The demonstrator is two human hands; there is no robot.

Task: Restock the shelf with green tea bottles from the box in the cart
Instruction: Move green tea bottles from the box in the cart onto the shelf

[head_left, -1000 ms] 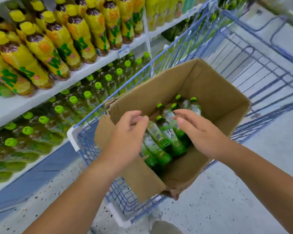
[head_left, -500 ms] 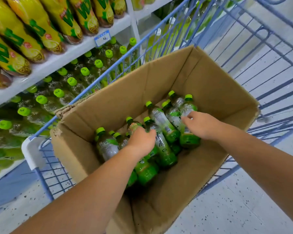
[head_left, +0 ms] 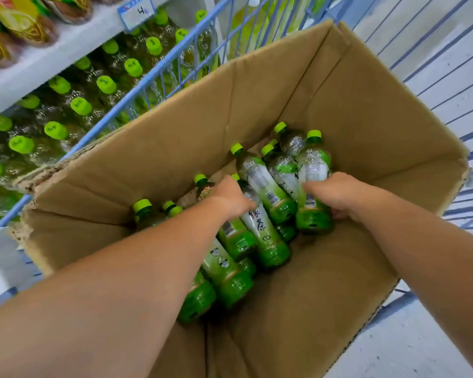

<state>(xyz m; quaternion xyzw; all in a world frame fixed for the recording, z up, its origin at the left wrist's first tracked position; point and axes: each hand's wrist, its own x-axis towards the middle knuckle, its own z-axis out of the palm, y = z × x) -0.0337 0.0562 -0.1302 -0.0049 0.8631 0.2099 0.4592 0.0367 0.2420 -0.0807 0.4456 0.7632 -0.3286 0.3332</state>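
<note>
Both hands down inside the cardboard box [head_left: 352, 110], which sits in the blue wire cart [head_left: 153, 85].

Left hand [head_left: 231, 199]: on top of the middle of the bottle pile, knuckles up, fingers curled under and hidden. Touching bottles, but can't tell whether it has hold of one.

Right hand [head_left: 339, 195]: fingers wrapped round the lower body of the rightmost bottle [head_left: 313, 184], thumb side against the label. Closed grasp. That bottle lies tilted, cap toward the far wall of the box, base near the wrist.

Green tea bottles in the box [head_left: 260, 227]: about 9 green caps visible, roughly 10 bottles in all; exact count unclear, since arms and overlap hide some. All lying or leaning, caps mostly pointing to the far side, clustered in the middle of the box floor. Near right corner of the box floor bare.

Shelf [head_left: 52, 66] to the left, just past the cart rim: lower tier carries rows of upright green-cap bottles [head_left: 105, 84], at least 14 caps in view. Upper tier carries yellow-labelled bottles [head_left: 17, 20], bases only, about 4. One price tag [head_left: 137, 12] on the shelf edge, reading "4".
</note>
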